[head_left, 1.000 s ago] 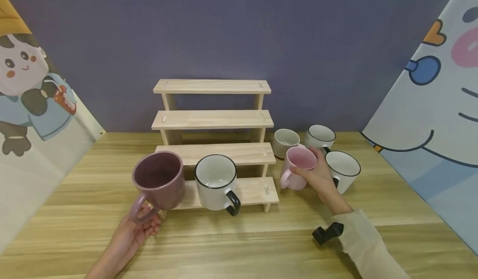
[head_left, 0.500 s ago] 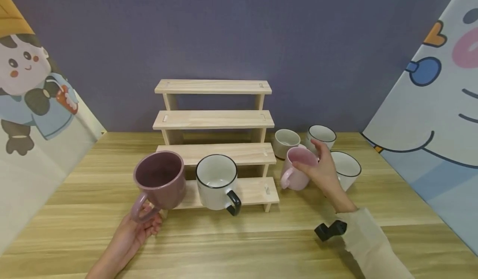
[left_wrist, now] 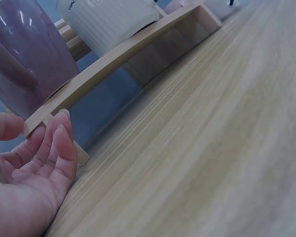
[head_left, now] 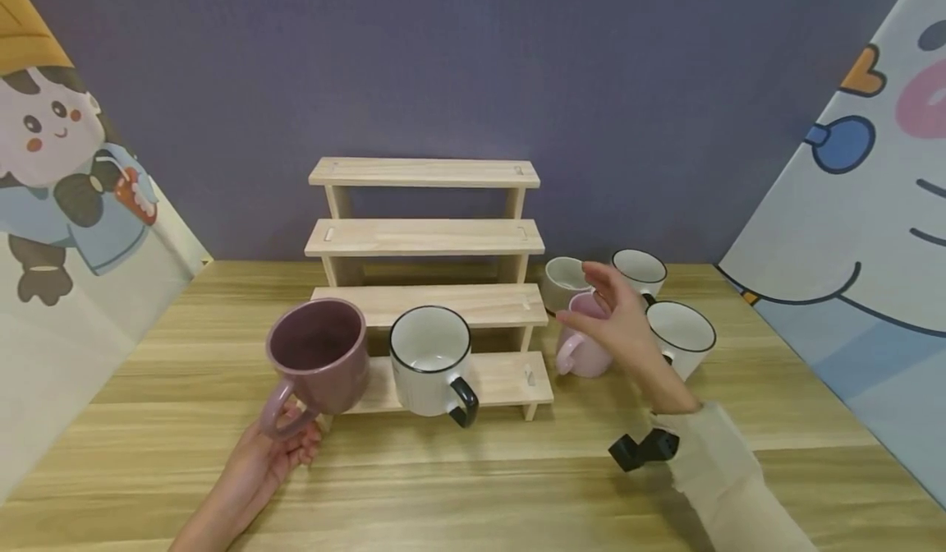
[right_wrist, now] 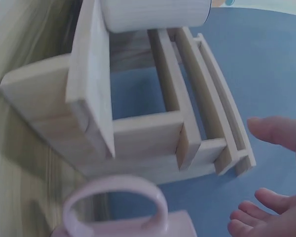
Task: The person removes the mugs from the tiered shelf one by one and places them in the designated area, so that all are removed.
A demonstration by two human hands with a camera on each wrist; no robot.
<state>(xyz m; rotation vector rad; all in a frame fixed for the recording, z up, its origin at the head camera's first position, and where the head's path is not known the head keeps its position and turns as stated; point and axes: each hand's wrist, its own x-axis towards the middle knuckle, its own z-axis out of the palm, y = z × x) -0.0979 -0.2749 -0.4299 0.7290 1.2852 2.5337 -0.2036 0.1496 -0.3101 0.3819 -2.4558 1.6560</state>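
My left hand point(head_left: 269, 447) holds the lower left front end of a stepped wooden display rack point(head_left: 424, 236); in the left wrist view its thumb and curled fingers meet the board's corner point(left_wrist: 34, 121) and leg. Just above it, a mauve mug point(head_left: 347, 384) stands on the lowest step, handle toward me. Beside that is a white mug point(head_left: 421, 388) with black rim and handle. My right hand point(head_left: 628, 330) hovers over a light pink mug point(head_left: 587, 359), thumb and fingers spread apart around air. In the right wrist view the pink mug's handle point(right_wrist: 116, 182) shows below the hand.
Right of the rack stand a small grey-white cup point(head_left: 557, 281) and two black-rimmed white mugs, one behind point(head_left: 640, 266) and one in front point(head_left: 681, 330). A black strap piece point(head_left: 643, 450) is at the right cuff. A dark wall point(head_left: 628, 84) stands behind the wooden table point(head_left: 473, 486).
My right hand has let go of the pink mug, its fingers spreading as it lifts up and a little left. The left hand and the mugs on the rack stay put.
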